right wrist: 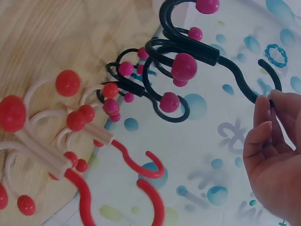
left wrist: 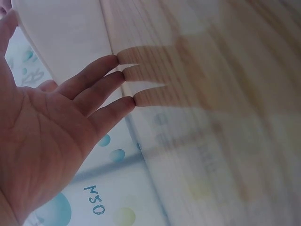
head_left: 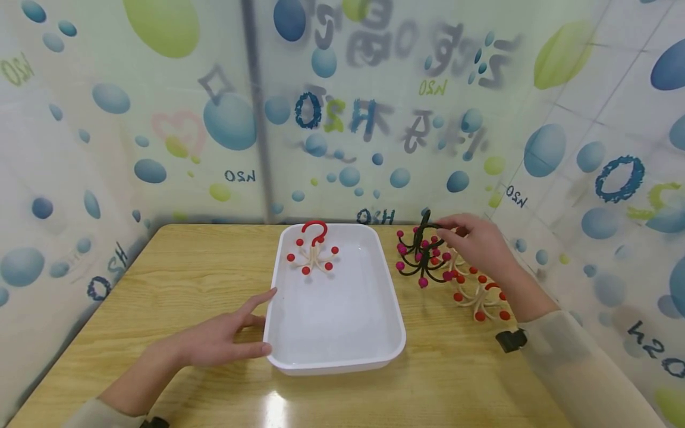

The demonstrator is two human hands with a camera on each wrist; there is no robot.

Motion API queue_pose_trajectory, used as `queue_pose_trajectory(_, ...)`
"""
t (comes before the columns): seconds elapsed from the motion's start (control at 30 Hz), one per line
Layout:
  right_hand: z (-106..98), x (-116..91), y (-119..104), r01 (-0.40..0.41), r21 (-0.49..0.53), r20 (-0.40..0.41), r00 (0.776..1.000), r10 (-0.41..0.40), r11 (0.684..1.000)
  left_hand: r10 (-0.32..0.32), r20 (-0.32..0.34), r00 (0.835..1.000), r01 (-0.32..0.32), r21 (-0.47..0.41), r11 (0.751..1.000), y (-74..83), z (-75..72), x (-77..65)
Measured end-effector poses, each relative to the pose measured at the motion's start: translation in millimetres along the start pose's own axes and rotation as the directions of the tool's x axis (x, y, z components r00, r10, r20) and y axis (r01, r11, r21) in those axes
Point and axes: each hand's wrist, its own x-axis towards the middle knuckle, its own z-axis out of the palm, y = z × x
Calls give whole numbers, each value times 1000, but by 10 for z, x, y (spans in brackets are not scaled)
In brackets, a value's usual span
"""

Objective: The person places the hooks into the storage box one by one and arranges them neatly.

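Observation:
My right hand [head_left: 478, 244] pinches the hook end of a black multi-armed hanger [right wrist: 197, 49] with pink ball tips, right of the white tray [head_left: 342, 321]. Whether this hanger touches the table cannot be told. Just behind it is a second black hanger [right wrist: 129, 87] of the same kind. Two cream hangers [right wrist: 44, 153] with red balls and red hooks stand close by. Inside the tray, toward its far left, sits another cream-and-red hanger [head_left: 314, 258]. My left hand [head_left: 209, 339] is spread at the tray's left side, thumb and index finger touching its rim; other fingertips [left wrist: 127, 101] meet the tabletop.
The wooden table [head_left: 209, 261] runs back to a curtain [head_left: 342, 172] printed with bubbles and letters. More of this printed sheet rises at the left and right sides, the right one close to my right forearm.

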Motion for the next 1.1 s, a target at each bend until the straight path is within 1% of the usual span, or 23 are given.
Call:
queue_pose_trajectory(0.07,11,27,-55,-7,29,-26,1000,8,1000,3,1,1000,-3,-4,1000,-2,0,0)
queue_pose_trajectory(0.23,70,140,-188,13,75,-66,998,-8,997,11,-3,1000,-11,-3,1000,-2,-4,0)
queue_pose_trajectory(0.33,125,219,-263,26,99,-71,997,-19,995,9,-5,1000,-9,5,1000,-4,-4,-1)
queue_pose_trajectory(0.6,347,438,-467,34,224,-73,997,-18,974,-5,1,1000,5,-4,1000,-2,-2,5)
queue_pose_trajectory(0.8,540,602,-621,45,308,-44,998,-33,950,-4,2,1000,4,-2,1000,0,-2,1)
queue_pose_trajectory(1.1,828,791,-756,-13,311,42,999,0,950,1,-6,1000,-1,9,1000,-20,-4,9)
